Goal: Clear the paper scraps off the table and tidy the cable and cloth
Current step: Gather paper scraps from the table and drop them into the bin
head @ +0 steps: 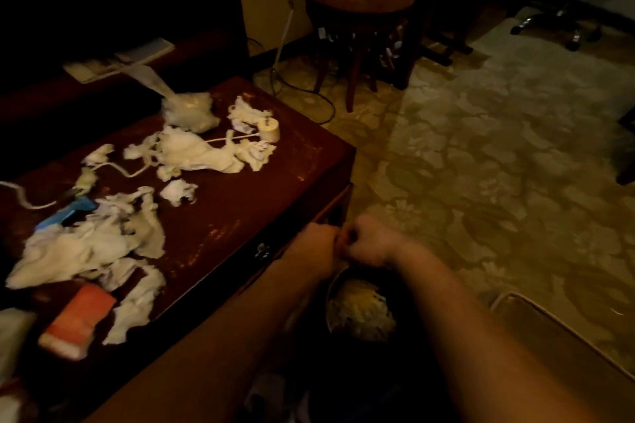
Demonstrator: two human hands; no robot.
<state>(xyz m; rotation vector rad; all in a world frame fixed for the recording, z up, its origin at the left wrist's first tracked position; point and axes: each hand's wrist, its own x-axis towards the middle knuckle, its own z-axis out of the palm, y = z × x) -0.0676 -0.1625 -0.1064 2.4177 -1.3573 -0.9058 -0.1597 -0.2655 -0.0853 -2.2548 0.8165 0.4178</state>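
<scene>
Torn white paper scraps [178, 191] lie scattered over the dark wooden table [240, 203]. A white cable [118, 170] winds among them toward a cream plug [269, 130] near the far edge. A large crumpled white cloth or tissue heap [79, 251] lies at the near left. My left hand [319, 245] and my right hand [371, 240] meet, fingers curled, off the table's right edge, above a dark bin [331, 285] that holds crumpled paper [360, 314]. Blur hides whether anything is between the fingers.
An orange packet [77, 319] and a blue object [68, 215] lie among the scraps at the near left. A crumpled plastic bag [189, 110] sits at the far side. A round side table [357, 0] and dark cords [309, 93] stand on the patterned carpet [498, 148] beyond.
</scene>
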